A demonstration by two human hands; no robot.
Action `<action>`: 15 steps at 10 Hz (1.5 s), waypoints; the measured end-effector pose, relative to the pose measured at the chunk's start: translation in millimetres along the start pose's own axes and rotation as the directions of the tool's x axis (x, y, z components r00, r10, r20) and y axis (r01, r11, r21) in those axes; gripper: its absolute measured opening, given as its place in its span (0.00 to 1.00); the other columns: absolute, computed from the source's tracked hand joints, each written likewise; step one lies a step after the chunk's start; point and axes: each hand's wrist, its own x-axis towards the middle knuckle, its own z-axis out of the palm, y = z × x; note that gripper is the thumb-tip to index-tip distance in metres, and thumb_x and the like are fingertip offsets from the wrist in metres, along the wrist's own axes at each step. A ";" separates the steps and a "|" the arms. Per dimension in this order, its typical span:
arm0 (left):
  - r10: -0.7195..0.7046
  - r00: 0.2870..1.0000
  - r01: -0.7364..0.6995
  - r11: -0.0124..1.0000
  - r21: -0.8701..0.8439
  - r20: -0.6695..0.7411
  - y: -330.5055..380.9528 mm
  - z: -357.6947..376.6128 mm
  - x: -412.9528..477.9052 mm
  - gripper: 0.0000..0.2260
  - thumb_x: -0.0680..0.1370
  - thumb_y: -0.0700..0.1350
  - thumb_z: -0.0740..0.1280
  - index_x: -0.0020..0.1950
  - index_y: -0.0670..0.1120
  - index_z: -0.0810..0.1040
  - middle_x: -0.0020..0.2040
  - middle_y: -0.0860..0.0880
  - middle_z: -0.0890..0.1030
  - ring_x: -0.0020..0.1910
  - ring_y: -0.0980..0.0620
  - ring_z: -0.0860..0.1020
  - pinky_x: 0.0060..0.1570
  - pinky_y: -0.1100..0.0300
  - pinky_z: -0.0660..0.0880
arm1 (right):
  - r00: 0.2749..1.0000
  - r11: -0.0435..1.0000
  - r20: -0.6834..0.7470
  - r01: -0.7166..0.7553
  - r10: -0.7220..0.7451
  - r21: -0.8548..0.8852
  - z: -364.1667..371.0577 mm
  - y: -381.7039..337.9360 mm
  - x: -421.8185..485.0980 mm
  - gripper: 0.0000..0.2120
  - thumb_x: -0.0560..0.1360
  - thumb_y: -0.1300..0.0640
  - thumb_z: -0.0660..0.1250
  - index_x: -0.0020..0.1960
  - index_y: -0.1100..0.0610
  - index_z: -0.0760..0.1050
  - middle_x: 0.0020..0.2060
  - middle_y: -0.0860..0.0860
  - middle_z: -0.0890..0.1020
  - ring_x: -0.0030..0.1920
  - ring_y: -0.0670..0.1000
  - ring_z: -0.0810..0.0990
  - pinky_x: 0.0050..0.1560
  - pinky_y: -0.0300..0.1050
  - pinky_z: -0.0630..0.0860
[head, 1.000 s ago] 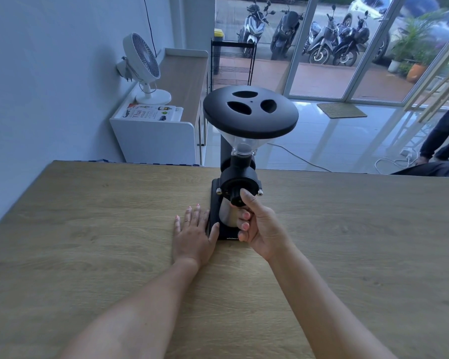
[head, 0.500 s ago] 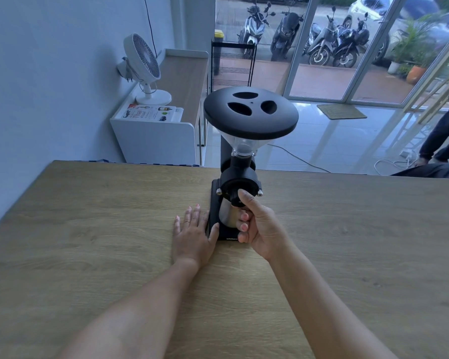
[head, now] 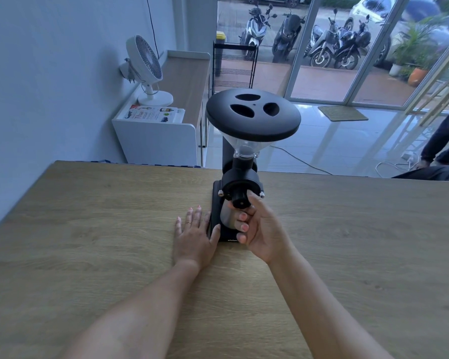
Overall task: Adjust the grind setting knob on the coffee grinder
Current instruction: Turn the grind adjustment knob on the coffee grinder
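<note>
A wooden table point(head: 88, 242) fills the foreground, glass doors behind at twelve o'clock. The left hand point(head: 193, 235) lies flat, fingers spread, against the base of the coffee grinder point(head: 240, 182) at table centre. At its three o'clock, the right hand point(head: 260, 229) pinches the grind setting knob point(head: 240, 199) between thumb and fingers.

Both forearms reach forward, bare, toward the coffee grinder point(head: 240, 174). The left hand point(head: 193, 237) lies flat, palm down, fingers together and stretched, its thumb touching the left side of the grinder's base. The right hand point(head: 260, 230) is raised in front of the grinder, thumb up, fingers curled and pinching the knob point(head: 240, 200) from below and right.
</note>
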 end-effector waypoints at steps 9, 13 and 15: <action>-0.003 1.000 0.003 1.000 -0.010 0.008 0.6 -2.5 -0.7 0.30 0.81 0.63 0.41 0.81 0.54 0.52 0.82 0.50 0.50 0.81 0.50 0.44 0.78 0.44 0.42 | 0.993 0.997 -0.090 0.068 -0.070 -0.031 1.6 2.1 3.2 0.25 0.68 0.41 0.75 0.54 0.59 0.77 0.25 0.45 0.68 0.22 0.43 0.67 0.21 0.38 0.65; -0.002 1.000 0.002 1.000 -0.017 0.011 0.5 -2.6 -0.9 0.30 0.81 0.63 0.41 0.81 0.54 0.51 0.82 0.50 0.49 0.81 0.50 0.44 0.78 0.44 0.41 | 0.990 0.996 -0.112 0.077 -0.081 -0.046 4.0 1.4 1.9 0.27 0.63 0.41 0.78 0.51 0.59 0.78 0.25 0.46 0.67 0.22 0.43 0.67 0.21 0.38 0.65; -0.008 1.000 0.008 1.000 -0.018 0.006 0.6 -2.1 -0.9 0.29 0.81 0.64 0.41 0.81 0.54 0.52 0.82 0.51 0.49 0.81 0.50 0.44 0.78 0.45 0.41 | 0.988 0.995 -0.130 0.079 -0.086 -0.063 5.7 -0.6 1.8 0.20 0.62 0.41 0.79 0.43 0.55 0.80 0.25 0.45 0.67 0.22 0.44 0.66 0.22 0.39 0.63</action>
